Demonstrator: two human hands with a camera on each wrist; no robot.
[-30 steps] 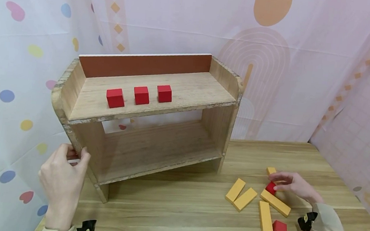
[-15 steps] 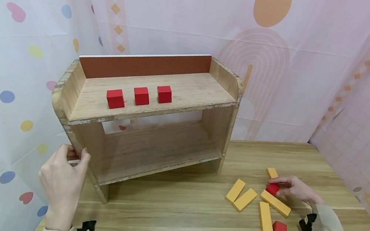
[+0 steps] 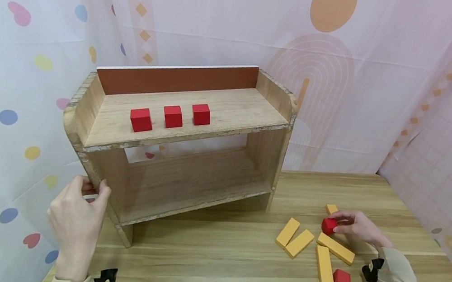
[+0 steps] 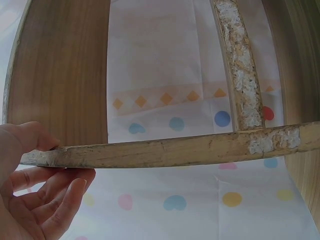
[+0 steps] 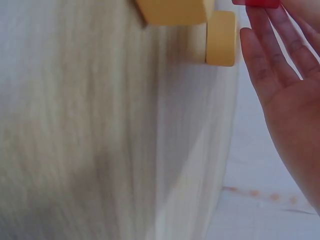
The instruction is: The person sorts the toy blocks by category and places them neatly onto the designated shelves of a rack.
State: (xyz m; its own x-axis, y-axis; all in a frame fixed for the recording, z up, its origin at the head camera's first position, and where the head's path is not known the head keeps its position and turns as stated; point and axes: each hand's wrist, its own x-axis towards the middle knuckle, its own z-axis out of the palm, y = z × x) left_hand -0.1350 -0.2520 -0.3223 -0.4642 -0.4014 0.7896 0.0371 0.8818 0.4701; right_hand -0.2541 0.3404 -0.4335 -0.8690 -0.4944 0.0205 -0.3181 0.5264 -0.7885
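Note:
My left hand [image 3: 77, 222] pinches the front edge of the left side panel of a small wooden shelf [image 3: 198, 174]. In the left wrist view the thumb lies on one face of that panel [image 4: 165, 153] and the fingers on the other. Over at the right, my right hand [image 3: 358, 227] pinches a red cube [image 3: 328, 226] between thumb and fingers, among the yellow blocks. Only the cube's lower edge shows at the top of the right wrist view. Three more red cubes [image 3: 173, 117] stand in a row on the shelf's top board.
Several yellow blocks [image 3: 325, 266] lie on the wooden table [image 3: 214, 262] close to the right hand. Another red cube [image 3: 341, 279] rests beside one of them. Patterned curtains [image 3: 229, 19] hang behind the shelf and at both sides.
The right hand has closed its fingers on the red cube and shifted it slightly up and to the left. The left hand keeps its hold on the shelf panel.

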